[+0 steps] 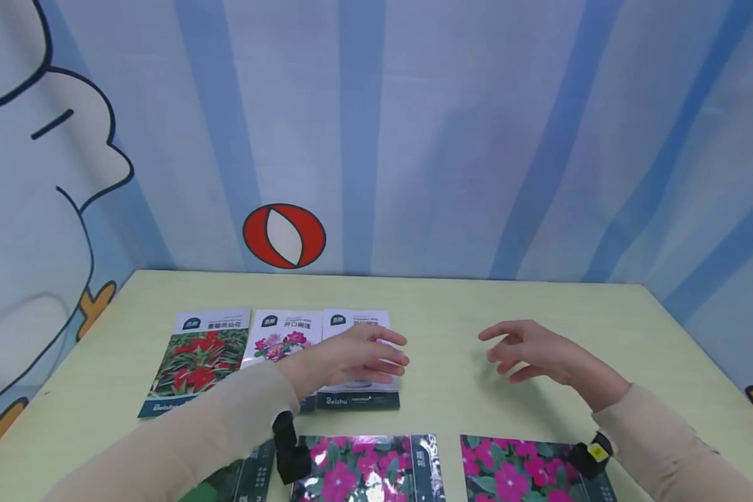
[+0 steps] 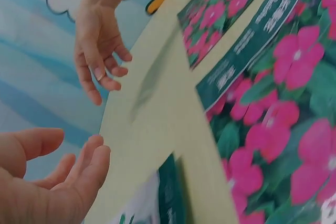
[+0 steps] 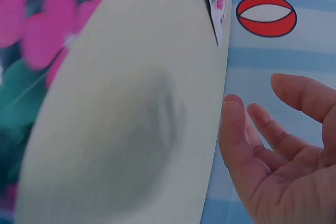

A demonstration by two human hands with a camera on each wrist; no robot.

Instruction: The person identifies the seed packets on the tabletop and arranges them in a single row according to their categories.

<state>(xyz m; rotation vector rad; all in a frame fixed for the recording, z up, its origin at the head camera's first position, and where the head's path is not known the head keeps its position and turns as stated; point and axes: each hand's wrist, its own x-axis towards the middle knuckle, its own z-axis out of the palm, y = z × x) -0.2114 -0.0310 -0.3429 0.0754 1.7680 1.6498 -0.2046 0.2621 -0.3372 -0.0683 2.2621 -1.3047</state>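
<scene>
Glossy paper seed packets lie in two rows on a pale green table (image 1: 452, 307), with both bare hands hovering mid-frame.

At centre of the head view, the left hand (image 1: 351, 359) hangs with loosely spread fingers just over the white-topped seed packet with a dark bottom band (image 1: 364, 399), third in the far row, beside a pink-flower white packet (image 1: 282, 341) and a red-flower packet (image 1: 197, 359). Right of centre, the right hand (image 1: 536, 352) floats relaxed and apart over bare tabletop, holding nothing. Two shiny magenta-flower packets (image 1: 367, 467) (image 1: 521, 474) sit along the lower edge.
</scene>
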